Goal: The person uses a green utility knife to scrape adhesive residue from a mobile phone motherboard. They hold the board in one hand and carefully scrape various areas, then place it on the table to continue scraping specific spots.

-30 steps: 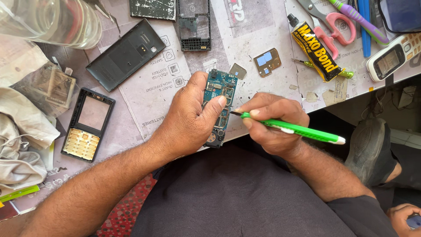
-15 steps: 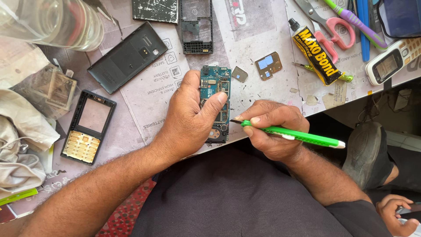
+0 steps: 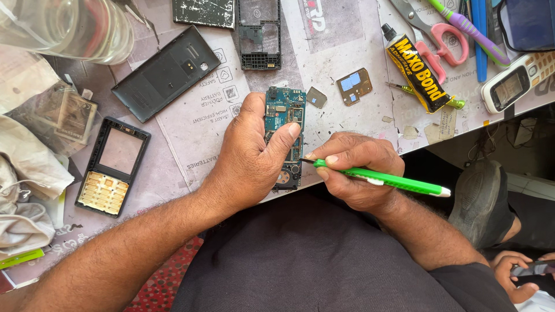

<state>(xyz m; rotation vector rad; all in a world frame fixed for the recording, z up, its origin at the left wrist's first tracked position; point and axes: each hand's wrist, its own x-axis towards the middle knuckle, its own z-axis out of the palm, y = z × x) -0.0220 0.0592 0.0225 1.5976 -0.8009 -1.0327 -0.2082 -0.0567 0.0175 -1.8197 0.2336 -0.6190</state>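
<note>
Soft, even daylight filled the view, bright on the pale surface [image 3: 347,69] and without hard glare. Shadows were short and faint: a thin dark edge lay under the left hand [image 3: 254,156] and beside the board [image 3: 284,118]. The bottle [image 3: 63,26] at the upper left showed mild white sheen on its curved side. Focus was sharp across the middle, down to the traces on the board and the pen [image 3: 381,180]. The area under the surface's edge, at the lower right, fell into deep shade. Lines bowed slightly towards the corners.
</note>
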